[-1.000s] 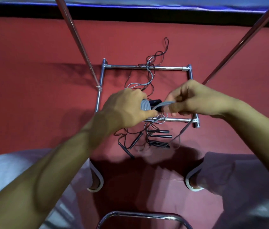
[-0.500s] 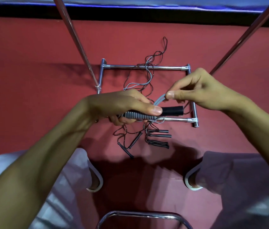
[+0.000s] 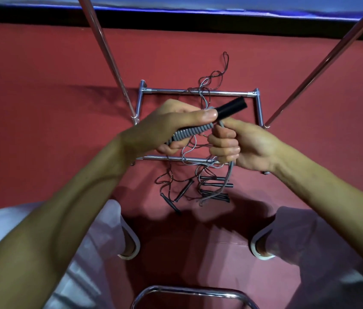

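Observation:
My left hand (image 3: pixel 171 124) grips a black handle (image 3: pixel 231 108) with grey cord wound round it in tight coils (image 3: pixel 189 133); the thumb presses near the last coil. The handle's black end points up and to the right. My right hand (image 3: pixel 238 144) is closed round the loose grey cord (image 3: pixel 231 169), just below and right of the handle. The cord hangs down from that fist toward the floor.
On the red floor lies a square chrome frame (image 3: pixel 198 92) with a tangle of thin cords (image 3: pixel 207 81) over it. Several more black handles (image 3: pixel 216 186) lie below it. Two slanted metal poles (image 3: pixel 109 56) rise beside the frame. My feet (image 3: pixel 129 244) flank a chrome bar (image 3: pixel 189 291).
My right hand came down from above the handle to just below it and closed into a fist on the cord. The handle's black end tilted upward, and more coils show.

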Motion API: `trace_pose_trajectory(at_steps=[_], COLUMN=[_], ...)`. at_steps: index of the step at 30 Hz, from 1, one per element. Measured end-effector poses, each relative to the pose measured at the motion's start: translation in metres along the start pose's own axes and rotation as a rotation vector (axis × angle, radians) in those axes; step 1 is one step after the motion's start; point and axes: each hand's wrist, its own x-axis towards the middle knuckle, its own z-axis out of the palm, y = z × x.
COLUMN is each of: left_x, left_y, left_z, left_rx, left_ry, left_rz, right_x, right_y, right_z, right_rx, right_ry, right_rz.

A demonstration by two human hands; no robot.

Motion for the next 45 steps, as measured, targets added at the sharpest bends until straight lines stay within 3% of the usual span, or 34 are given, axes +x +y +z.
trace_pose_trajectory(at_steps=[8, 12, 17, 20, 22, 24, 27, 30, 34, 36, 40, 43, 45], left_x=[0.005, 0.009, 0.011, 0.012, 0.012, 0.01, 0.009, 0.007, 0.006, 0.007, 0.01, 0.011, 0.011], left_y=[-0.004, -0.008, -0.005, -0.005, -0.005, -0.005, -0.003, -0.002, -0.002, -0.003, -0.003, -0.002, -0.001], left_z=[0.008, 0.004, -0.005, -0.002, -0.002, -0.004, -0.007, -0.009, -0.01, -0.008, -0.003, -0.004, -0.005], left_rx=[-0.053, -0.133, -0.184, -0.193, -0.183, -0.181, -0.174, -0.179, -0.181, -0.179, -0.158, -0.151, -0.155], left_ry=[0.254, 0.307, 0.365, 0.385, 0.389, 0.382, 0.366, 0.368, 0.407, 0.439, 0.502, 0.515, 0.505], left_rz=[0.003, -0.041, -0.122, -0.105, -0.1, -0.1, -0.109, -0.105, -0.167, -0.192, -0.223, -0.231, -0.224], right_x=[0.003, -0.003, -0.008, -0.014, -0.016, -0.017, -0.017, -0.013, -0.008, -0.008, -0.011, -0.009, -0.01], right_y=[0.005, 0.0, 0.0, -0.001, -0.004, -0.008, -0.012, -0.011, -0.006, -0.005, 0.006, 0.007, 0.002], right_z=[0.018, 0.015, 0.006, 0.003, 0.004, 0.003, -0.001, -0.002, -0.003, -0.007, -0.017, -0.018, -0.016], right_rx=[-0.106, -0.166, -0.499, -0.698, -0.633, -0.393, -0.228, -0.377, -0.647, -0.895, -1.643, -1.719, -1.569], right_ry=[0.225, 0.304, 0.522, 0.547, 0.466, 0.348, 0.321, 0.382, 0.515, 0.541, 0.729, 0.804, 0.763], right_rz=[0.038, -0.103, -0.414, -0.457, -0.382, -0.229, -0.103, -0.187, -0.471, -0.596, -0.92, -1.02, -0.878])
